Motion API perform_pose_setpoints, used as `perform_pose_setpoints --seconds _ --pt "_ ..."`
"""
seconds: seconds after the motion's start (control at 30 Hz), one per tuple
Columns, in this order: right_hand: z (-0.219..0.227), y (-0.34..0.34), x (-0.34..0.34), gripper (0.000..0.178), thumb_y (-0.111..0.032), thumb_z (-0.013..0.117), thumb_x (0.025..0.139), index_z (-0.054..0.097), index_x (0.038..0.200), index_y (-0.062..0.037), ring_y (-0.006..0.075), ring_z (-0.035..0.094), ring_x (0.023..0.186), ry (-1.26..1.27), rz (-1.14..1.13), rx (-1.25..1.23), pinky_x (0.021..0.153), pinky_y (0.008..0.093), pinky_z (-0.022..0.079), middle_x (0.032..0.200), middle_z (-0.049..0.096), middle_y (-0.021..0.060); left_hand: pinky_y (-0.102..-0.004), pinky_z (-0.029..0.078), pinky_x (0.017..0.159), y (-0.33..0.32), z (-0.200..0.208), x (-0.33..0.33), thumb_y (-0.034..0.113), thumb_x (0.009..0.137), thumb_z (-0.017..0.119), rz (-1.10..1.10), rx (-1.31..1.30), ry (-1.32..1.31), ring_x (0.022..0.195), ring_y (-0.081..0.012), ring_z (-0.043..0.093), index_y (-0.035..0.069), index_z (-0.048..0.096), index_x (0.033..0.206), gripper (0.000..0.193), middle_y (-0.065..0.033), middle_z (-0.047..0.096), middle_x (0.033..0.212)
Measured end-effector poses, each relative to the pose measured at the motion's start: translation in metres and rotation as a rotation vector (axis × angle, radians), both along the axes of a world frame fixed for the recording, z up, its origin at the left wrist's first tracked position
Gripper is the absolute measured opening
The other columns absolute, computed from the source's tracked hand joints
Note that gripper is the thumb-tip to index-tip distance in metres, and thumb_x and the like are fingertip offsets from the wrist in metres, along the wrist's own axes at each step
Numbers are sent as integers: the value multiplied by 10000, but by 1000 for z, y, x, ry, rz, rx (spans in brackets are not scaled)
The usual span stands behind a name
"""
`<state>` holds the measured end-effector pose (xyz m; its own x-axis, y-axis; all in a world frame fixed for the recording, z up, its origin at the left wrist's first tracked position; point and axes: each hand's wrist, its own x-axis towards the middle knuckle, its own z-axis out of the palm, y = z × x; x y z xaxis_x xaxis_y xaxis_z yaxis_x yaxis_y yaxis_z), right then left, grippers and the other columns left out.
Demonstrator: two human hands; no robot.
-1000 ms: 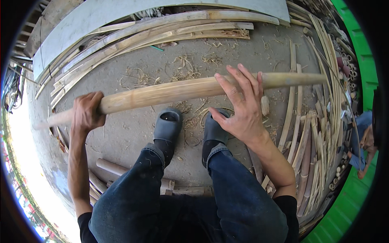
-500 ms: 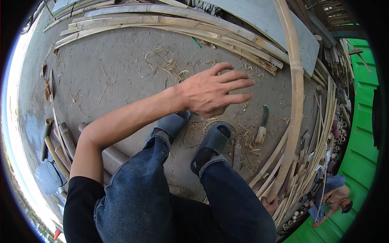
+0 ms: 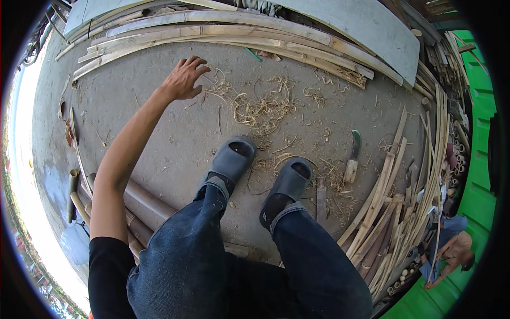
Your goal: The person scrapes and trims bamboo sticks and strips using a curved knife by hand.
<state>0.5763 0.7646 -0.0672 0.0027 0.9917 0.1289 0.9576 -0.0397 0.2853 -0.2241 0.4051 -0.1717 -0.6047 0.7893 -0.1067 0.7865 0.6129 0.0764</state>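
My left hand (image 3: 186, 80) reaches out over the grey concrete floor, its fingers apart and slightly curled, with no object in them. Thin curly bamboo shavings (image 3: 220, 82) lie just beyond its fingertips; whether any touch them I cannot tell. A larger tangle of shavings (image 3: 265, 109) spreads across the floor ahead of my slippers. To the right of my feet lies a knife (image 3: 355, 149) with a dark curved blade and a pale wooden handle (image 3: 350, 171). My right hand is out of sight.
Split bamboo lengths (image 3: 228, 33) lie along the far side. Bamboo strips (image 3: 382, 181) are heaped at the right, and whole poles (image 3: 151, 196) lie at the left. A person (image 3: 451, 252) sits by the green wall (image 3: 481, 165). My slippers (image 3: 234, 157) rest on the floor.
My left hand has swung left and away from the middle. The long bamboo strip that stood upright at the right, held by my right hand, has left the view along with that hand.
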Motion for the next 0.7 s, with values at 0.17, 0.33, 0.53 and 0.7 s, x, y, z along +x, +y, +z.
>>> perform_pose_setpoints --seconds 0.17,0.33,0.53,0.7 --pt "-30 97 -99 683 -104 724 758 498 1397 -16 442 420 1378 344 661 63 1168 571 251 1410 508 210 -505 375 1182 34 -5 -36 265 812 789 62 25 -34 1421 -309 439 126 575 1415 654 -118 545 1454" --pt "-73 166 -298 650 -208 774 847 499 1407 -28 441 502 1304 466 755 -354 1118 524 404 1375 510 231 -543 380 1186 72 -7 -71 292 848 773 130 43 0 1430 -338 438 121 533 1459 678 -143 540 1462" --pt "-133 159 -401 805 -314 777 921 374 1530 25 517 469 1341 197 621 -548 1124 552 408 1426 481 331 -592 351 1213 110 -14 -114 333 981 681 271 -19 -27 1518 -430 347 117 227 1657 843 -201 397 1628" --pt "-156 178 -359 793 -274 756 935 358 1539 51 502 463 1384 456 414 -541 1150 517 393 1463 484 332 -570 340 1235 132 -21 -152 247 1021 620 400 14 1 1582 -394 248 86 162 1672 812 -173 230 1730"
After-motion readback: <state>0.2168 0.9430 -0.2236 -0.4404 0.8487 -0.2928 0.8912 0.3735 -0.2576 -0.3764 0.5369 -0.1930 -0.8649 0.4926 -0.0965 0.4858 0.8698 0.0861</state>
